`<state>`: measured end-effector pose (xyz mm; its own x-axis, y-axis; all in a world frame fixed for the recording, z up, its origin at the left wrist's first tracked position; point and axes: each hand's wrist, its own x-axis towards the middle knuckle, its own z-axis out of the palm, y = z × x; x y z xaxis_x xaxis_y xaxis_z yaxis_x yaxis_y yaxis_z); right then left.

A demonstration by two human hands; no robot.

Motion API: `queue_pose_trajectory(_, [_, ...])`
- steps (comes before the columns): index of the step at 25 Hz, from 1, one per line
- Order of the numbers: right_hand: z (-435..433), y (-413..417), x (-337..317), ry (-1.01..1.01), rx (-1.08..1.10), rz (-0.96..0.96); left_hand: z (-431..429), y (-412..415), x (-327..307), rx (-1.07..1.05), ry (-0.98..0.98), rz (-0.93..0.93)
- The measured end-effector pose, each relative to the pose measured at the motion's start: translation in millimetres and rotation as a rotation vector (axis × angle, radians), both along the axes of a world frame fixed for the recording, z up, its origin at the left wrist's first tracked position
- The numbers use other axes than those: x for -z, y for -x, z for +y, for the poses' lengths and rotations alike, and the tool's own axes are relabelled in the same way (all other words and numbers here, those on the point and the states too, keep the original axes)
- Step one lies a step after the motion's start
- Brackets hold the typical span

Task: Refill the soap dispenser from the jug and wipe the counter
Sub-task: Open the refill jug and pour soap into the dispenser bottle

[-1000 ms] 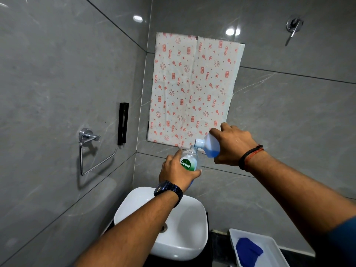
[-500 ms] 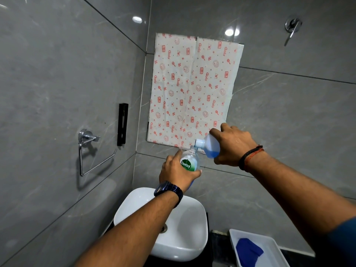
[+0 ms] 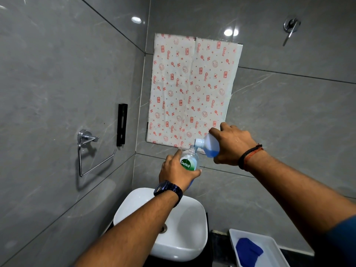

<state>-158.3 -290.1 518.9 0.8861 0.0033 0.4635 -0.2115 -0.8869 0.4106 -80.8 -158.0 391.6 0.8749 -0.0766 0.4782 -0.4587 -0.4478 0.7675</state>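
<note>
- The left hand (image 3: pixel 176 170) is wrapped round the soap dispenser (image 3: pixel 190 160), a clear bottle with a green label and its top off, held up in the air above the sink (image 3: pixel 188 224).
- The right hand (image 3: pixel 234 145) grips the jug (image 3: pixel 210 145), a small pale bottle tipped over to the left, so its mouth sits right at the dispenser's open neck.
- Blue liquid pools in the low side of the jug; some blue shows at the bottom of the dispenser below the left hand.
- There's a dark watch (image 3: pixel 168 189) on the left wrist and a thread band (image 3: pixel 249 156) on the right.
- The white sink stands on a dark counter (image 3: pixel 218 247), near and below the arms.
- To the right of it is a white tray (image 3: pixel 269 245) with a blue cloth (image 3: pixel 248 252) lying inside.
- The walls are grey tile, and a red-printed paper sheet (image 3: pixel 192 89) covers part of the far wall.
- A chrome towel ring (image 3: pixel 90 153) and a black bracket (image 3: pixel 121 125) hang on the left wall, and a chrome handle (image 3: pixel 291 26) sits high on the far right.
</note>
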Motion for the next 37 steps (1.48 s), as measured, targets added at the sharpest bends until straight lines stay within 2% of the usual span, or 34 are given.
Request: queue_pose_trajectory(37, [9.8,8.3,-8.7,0.007,-0.004,0.017,5.5,6.1,-6.9,0.01,0.013,-0.026])
